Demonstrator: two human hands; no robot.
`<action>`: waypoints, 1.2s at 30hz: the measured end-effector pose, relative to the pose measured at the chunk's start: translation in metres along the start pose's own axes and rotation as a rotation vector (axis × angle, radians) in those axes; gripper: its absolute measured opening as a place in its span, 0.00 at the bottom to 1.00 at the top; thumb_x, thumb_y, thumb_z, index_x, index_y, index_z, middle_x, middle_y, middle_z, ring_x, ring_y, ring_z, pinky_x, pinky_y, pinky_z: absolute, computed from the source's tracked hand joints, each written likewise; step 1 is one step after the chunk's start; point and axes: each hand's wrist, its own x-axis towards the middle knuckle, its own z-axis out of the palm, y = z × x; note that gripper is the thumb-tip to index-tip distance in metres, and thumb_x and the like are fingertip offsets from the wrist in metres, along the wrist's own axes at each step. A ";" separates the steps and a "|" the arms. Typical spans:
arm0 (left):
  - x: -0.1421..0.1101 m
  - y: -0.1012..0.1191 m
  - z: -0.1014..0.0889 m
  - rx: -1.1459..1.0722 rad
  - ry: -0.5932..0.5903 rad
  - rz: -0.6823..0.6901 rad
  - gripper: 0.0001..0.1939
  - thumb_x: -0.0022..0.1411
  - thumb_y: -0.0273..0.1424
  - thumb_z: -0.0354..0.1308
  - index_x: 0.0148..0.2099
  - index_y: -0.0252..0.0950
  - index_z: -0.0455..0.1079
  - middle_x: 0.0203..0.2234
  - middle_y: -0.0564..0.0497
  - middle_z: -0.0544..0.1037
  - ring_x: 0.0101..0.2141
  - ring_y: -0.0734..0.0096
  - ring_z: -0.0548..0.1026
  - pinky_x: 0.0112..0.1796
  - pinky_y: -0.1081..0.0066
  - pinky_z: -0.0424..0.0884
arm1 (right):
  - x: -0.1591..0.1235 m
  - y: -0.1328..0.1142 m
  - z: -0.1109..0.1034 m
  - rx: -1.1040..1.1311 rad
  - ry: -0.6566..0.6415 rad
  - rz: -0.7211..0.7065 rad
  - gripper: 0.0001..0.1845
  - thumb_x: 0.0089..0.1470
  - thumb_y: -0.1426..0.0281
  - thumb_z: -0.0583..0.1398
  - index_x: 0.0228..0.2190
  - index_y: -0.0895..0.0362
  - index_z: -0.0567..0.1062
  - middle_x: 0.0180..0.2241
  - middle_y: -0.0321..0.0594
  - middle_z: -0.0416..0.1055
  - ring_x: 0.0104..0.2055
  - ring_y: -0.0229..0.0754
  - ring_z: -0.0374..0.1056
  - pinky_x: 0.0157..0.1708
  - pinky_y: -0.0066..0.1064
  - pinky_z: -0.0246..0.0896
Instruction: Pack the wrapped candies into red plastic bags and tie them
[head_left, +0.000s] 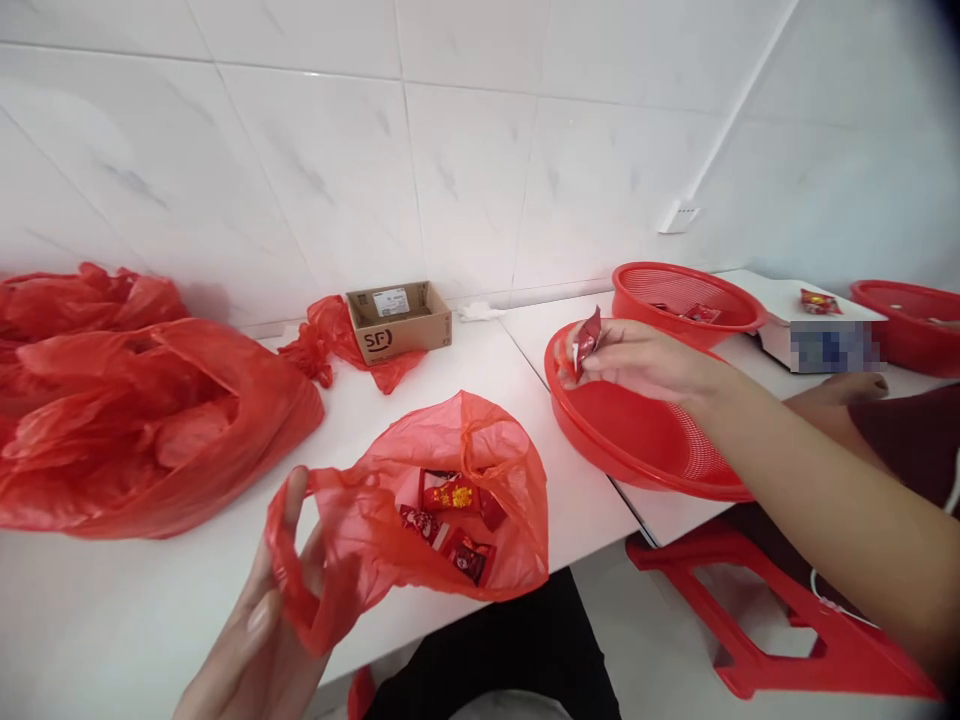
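My left hand (262, 610) is closed on the handle loop of a thin red plastic bag (517, 500), which stands open on the white table. Several small red wrapped packets (450, 495) lie inside it, some with yellow print. Over the near rim of a red plastic basket (637, 470), my right hand (645, 360) pinches one red foil packet (587, 338) between thumb and fingers. Only bare red plastic shows in the visible part of this basket; my forearm covers some of it.
Full red bags (165, 430) fill the table's left side. Near the wall sits a small cardboard box (409, 335). On the right are another red basket (690, 285) holding packets, a white scale (795, 300) bearing one packet, another person's hand (847, 388) and a red stool (720, 600).
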 end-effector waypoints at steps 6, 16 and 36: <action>-0.009 0.012 0.020 -0.122 0.041 -0.009 0.35 0.61 0.43 0.57 0.67 0.62 0.49 0.64 0.55 0.62 0.62 0.57 0.62 0.49 0.65 0.75 | -0.009 -0.014 0.133 -0.401 -0.451 -0.089 0.07 0.52 0.77 0.57 0.34 0.57 0.73 0.35 0.37 0.72 0.39 0.39 0.70 0.39 0.30 0.65; -0.031 0.008 0.002 -0.108 0.306 -0.025 0.22 0.56 0.44 0.61 0.53 0.55 0.73 0.60 0.61 0.69 0.55 0.67 0.70 0.40 0.79 0.77 | -0.002 0.021 0.134 -0.787 -0.416 0.014 0.18 0.59 0.65 0.56 0.50 0.52 0.73 0.41 0.42 0.77 0.41 0.46 0.71 0.37 0.34 0.61; 0.000 0.055 0.011 -0.038 0.254 0.119 0.14 0.47 0.32 0.72 0.38 0.35 0.77 0.30 0.53 0.79 0.24 0.78 0.73 0.28 0.81 0.76 | -0.033 0.009 0.089 -1.464 0.009 0.062 0.10 0.60 0.70 0.53 0.32 0.58 0.73 0.25 0.44 0.73 0.27 0.45 0.69 0.23 0.31 0.49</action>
